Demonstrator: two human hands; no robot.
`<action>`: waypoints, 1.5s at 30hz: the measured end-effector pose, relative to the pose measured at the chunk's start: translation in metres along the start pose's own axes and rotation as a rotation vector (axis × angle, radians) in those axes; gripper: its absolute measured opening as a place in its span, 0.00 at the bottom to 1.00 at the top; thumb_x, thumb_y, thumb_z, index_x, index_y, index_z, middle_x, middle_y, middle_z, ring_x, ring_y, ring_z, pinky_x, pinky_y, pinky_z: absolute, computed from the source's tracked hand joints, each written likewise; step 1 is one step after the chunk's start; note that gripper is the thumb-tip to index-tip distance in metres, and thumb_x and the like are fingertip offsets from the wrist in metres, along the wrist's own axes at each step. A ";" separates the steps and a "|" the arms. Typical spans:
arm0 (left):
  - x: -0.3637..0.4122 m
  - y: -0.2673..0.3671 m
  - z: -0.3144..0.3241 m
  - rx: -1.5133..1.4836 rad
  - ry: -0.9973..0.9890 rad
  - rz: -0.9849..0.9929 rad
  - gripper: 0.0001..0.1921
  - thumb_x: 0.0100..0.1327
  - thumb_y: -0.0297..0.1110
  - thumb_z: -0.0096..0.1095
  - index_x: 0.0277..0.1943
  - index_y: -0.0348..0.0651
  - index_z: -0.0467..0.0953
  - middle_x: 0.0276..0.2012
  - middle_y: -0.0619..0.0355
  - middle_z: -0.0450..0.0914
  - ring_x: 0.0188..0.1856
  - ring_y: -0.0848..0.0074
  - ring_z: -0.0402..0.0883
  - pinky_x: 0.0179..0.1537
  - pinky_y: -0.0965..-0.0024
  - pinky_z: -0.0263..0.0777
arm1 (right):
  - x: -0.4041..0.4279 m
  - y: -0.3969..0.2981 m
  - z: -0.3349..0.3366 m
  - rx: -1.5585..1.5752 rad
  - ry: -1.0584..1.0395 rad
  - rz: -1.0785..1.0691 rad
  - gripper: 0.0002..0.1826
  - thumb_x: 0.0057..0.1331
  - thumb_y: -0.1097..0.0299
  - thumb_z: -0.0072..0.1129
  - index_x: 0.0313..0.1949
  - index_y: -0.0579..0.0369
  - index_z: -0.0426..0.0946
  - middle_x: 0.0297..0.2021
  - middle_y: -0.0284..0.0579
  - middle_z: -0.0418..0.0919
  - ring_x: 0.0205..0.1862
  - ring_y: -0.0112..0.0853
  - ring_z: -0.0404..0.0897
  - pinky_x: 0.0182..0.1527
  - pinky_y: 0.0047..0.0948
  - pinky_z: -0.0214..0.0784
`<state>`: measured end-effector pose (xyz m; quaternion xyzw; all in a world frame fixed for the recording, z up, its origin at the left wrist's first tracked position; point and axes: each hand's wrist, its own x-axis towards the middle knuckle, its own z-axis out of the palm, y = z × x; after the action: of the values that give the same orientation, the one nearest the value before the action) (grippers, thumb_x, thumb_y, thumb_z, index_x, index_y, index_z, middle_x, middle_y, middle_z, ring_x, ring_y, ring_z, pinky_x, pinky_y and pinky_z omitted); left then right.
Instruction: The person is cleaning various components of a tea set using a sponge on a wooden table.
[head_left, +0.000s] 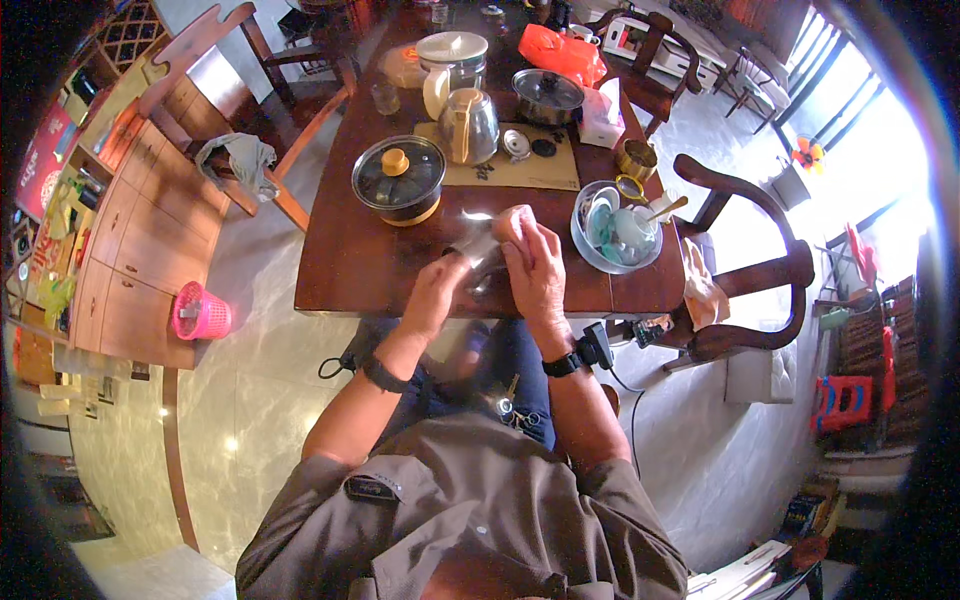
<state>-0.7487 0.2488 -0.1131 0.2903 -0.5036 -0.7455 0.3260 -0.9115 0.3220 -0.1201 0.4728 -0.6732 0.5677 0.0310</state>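
Above the near edge of a dark wooden table (352, 277), my left hand (435, 289) grips one side of a shiny, clear object (478, 244), blurred and perhaps a glass or clear plastic. My right hand (534, 262) is at its other side, with a pale pinkish cloth or tissue (513, 222) bunched in the fingers. Beyond my left hand stands a glass-lidded pot (397, 180) with a wooden knob. To the right of my right hand is a clear bowl (616, 259) holding cups and small dishes. A glass kettle (469, 127) stands farther back on a tan mat (525, 172).
A lidded jug (452, 56), a dark-lidded pot (547, 97), a tissue box (601, 120), a red plastic bag (559, 52) and a brass-coloured cup (636, 159) stand farther back. A wooden armchair (799, 274) is at the right; a pink basket (202, 311) stands on the floor at left.
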 end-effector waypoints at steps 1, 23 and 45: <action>-0.001 -0.003 -0.002 0.034 -0.102 0.019 0.13 0.77 0.37 0.58 0.52 0.37 0.82 0.45 0.64 0.82 0.44 0.84 0.79 0.43 0.75 0.76 | 0.001 -0.002 -0.001 -0.046 0.007 -0.057 0.23 0.69 0.66 0.67 0.63 0.47 0.77 0.53 0.51 0.80 0.54 0.51 0.80 0.55 0.46 0.76; 0.006 -0.010 -0.001 0.777 -0.188 0.286 0.17 0.74 0.42 0.65 0.54 0.36 0.83 0.41 0.51 0.89 0.43 0.74 0.87 0.46 0.64 0.80 | 0.025 -0.023 -0.024 -0.170 -0.198 -0.142 0.12 0.68 0.69 0.64 0.50 0.53 0.86 0.47 0.48 0.82 0.51 0.46 0.80 0.53 0.42 0.75; -0.005 -0.006 0.010 0.853 -0.075 0.471 0.10 0.71 0.37 0.62 0.43 0.39 0.82 0.33 0.43 0.84 0.35 0.52 0.87 0.38 0.56 0.79 | 0.004 -0.034 -0.017 -0.188 -0.151 -0.275 0.15 0.65 0.68 0.67 0.50 0.54 0.80 0.48 0.51 0.80 0.50 0.51 0.78 0.51 0.46 0.74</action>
<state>-0.7548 0.2603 -0.1149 0.2494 -0.8275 -0.3886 0.3194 -0.8989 0.3369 -0.0866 0.5965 -0.6529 0.4556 0.1019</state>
